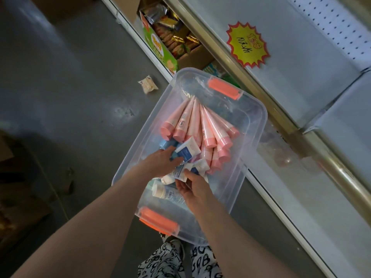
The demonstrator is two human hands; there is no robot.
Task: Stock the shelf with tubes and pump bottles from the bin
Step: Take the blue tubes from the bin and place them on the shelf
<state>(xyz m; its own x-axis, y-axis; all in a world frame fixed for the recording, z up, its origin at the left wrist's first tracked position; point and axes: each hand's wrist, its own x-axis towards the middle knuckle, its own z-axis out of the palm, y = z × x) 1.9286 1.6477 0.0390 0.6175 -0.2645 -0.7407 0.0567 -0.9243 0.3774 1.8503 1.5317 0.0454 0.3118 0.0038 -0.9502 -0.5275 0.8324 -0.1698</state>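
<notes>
Clear plastic bin (259, 117): rectangular, with an orange handle at each short end, standing on the grey floor (70, 77) along the foot of the white metal shelf (301, 63).
Pink tubes (200, 121): pink-capped plastic tubes fanned over the bin's far half, crimped ends gathered near the far handle, caps pointing to the middle and the shelf-side wall.
White-and-blue tubes (187, 151): small, heaped in the bin's middle, touching the pink caps.
White bottle (160, 190): lying on its side toward the bin's near end.
Left hand (160, 163): inside the bin at its middle, thumb and fingers pinching one white-and-blue tube.
Right hand (192, 187): just beside the left, thumb pressed on a white printed tube (178, 175), fingers curled under it.
Yellow starburst price tag (248, 45): lying on the shelf board.
Small pale packet (148, 86): on the floor, near the bin's far corner.
</notes>
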